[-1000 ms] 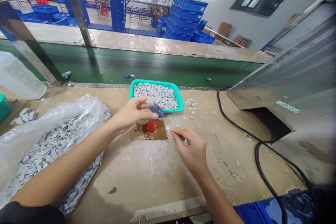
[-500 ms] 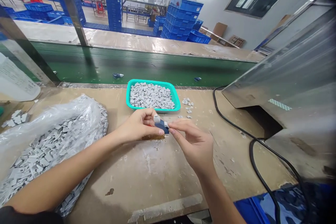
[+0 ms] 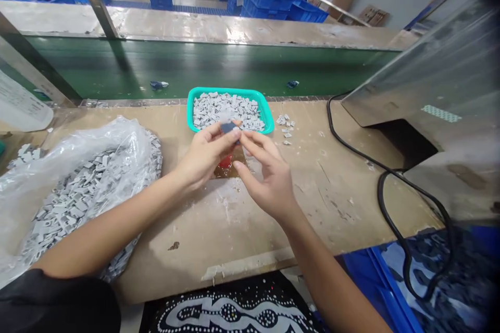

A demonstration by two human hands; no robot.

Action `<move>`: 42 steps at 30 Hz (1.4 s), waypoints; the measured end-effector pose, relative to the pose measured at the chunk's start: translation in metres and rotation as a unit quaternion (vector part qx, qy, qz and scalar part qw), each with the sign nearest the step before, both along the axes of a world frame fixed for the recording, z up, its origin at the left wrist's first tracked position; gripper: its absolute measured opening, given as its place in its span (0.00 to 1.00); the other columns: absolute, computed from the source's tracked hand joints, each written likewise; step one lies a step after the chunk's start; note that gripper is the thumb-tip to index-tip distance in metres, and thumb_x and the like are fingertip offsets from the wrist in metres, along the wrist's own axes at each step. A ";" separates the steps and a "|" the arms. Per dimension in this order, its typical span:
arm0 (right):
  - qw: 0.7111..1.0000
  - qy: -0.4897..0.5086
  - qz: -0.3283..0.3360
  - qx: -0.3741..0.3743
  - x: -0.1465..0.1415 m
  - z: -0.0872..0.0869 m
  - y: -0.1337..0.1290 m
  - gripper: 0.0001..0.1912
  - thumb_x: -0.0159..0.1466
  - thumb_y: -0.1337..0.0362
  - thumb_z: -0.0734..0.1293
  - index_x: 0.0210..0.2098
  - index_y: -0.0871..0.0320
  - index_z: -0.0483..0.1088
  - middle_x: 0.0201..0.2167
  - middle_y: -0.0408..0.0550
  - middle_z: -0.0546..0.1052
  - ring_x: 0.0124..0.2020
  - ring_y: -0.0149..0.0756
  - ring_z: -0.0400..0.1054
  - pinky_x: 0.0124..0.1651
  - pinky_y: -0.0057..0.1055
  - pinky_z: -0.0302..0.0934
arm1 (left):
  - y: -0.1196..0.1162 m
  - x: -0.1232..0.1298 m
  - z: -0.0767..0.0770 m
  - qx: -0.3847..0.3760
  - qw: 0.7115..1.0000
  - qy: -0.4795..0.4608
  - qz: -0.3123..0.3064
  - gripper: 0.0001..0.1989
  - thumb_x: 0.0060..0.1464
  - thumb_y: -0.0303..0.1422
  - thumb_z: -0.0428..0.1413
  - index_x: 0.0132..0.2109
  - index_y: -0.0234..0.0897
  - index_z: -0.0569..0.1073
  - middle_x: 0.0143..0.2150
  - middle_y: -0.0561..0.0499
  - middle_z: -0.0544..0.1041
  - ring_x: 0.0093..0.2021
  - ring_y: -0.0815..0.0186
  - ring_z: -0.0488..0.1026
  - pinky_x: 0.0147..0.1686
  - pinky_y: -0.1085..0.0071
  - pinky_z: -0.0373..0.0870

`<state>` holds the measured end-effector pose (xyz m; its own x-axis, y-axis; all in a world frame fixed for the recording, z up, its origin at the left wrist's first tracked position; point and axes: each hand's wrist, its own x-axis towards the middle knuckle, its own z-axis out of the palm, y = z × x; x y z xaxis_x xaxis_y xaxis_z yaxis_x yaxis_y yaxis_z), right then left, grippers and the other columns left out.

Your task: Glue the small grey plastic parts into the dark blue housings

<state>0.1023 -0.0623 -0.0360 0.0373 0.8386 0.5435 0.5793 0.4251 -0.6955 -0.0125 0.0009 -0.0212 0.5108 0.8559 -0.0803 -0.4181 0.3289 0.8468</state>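
A small dark blue plastic part (image 3: 228, 127) is pinched between the thumb and fingers of my left hand (image 3: 201, 153), raised just in front of the teal basket (image 3: 191, 109). The fingertips of my right hand (image 3: 269, 171) meet the part's right side, with the thumb held apart below. Whether they grip it I cannot tell, as the fingers cover that side. Under my hands a red thing (image 3: 225, 161) shows on a brown wet-looking patch (image 3: 222, 171) of the bench. Small grey plastic pieces (image 3: 214, 104) fill the basket.
A clear plastic bag (image 3: 128, 140) of grey pieces lies on the left. Loose grey pieces (image 3: 286, 123) sit right of the basket. Behind runs a green conveyor belt (image 3: 234, 67) carrying dark parts (image 3: 159, 85). A black cable (image 3: 361, 155) and metal housing (image 3: 410, 93) stand right.
The view has tipped down, showing my lap. Both hands have lifted the blue part toward the basket and turned it. My right thumb has come away from it, and the red thing below is more exposed.
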 end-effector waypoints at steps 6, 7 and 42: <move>0.999 0.017 -0.008 -0.036 0.004 -0.008 0.005 0.23 0.58 0.71 0.59 0.52 0.52 0.61 0.51 0.46 0.62 0.48 0.34 0.61 0.47 0.31 0.62 | 0.018 -0.010 0.014 -0.049 0.996 0.009 0.069 0.09 0.54 0.28 0.43 0.37 0.33 0.67 0.19 0.56 0.61 0.20 0.76 0.61 0.24 0.79 0.61; 0.999 0.017 -0.009 -0.034 0.012 -0.007 0.006 0.22 0.59 0.71 0.59 0.53 0.53 0.60 0.50 0.47 0.63 0.47 0.34 0.62 0.46 0.31 0.63 | 0.026 -0.015 0.018 -0.020 0.996 0.012 0.089 0.09 0.54 0.30 0.43 0.37 0.34 0.67 0.18 0.57 0.60 0.20 0.75 0.60 0.23 0.79 0.60; 0.985 -0.014 -0.016 -0.169 0.094 -0.007 0.133 0.10 0.49 0.69 0.61 0.29 0.60 0.72 0.26 0.50 0.72 0.31 0.43 0.67 0.38 0.40 0.62 | 0.201 -0.104 0.034 0.162 0.784 0.565 0.201 0.15 0.54 0.36 0.49 0.46 0.31 0.67 0.43 0.46 0.69 0.38 0.66 0.69 0.37 0.64 0.69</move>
